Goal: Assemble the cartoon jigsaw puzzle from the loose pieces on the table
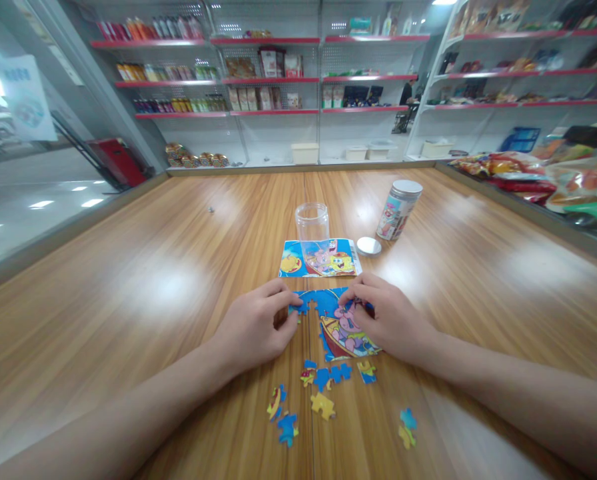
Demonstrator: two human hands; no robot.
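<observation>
A partly assembled jigsaw puzzle (pixel 346 327) lies on the table, showing pink cartoon figures in a boat against blue. At its upper left corner, my left hand (pixel 261 323) has bent fingers on a blue puzzle piece (pixel 303 307), with thumb and index close together. My right hand (pixel 391 317) rests on the puzzle's right side, fingers bent and apart, covering part of it. Below lie several loose pieces, among them a yellow piece (pixel 323 405), a blue piece (pixel 287 429) and a blue-and-yellow piece (pixel 407 428). Just beyond is a printed picture sheet (pixel 291 260) with cartoon figures.
A clear open jar (pixel 312 223) stands at the picture sheet's back edge. To its right are a silver lid (pixel 369 246) and a labelled lidded canister (pixel 398 210). Snack bags (pixel 508 173) lie beyond the table's right edge. Stocked shelves (pixel 271 79) line the back.
</observation>
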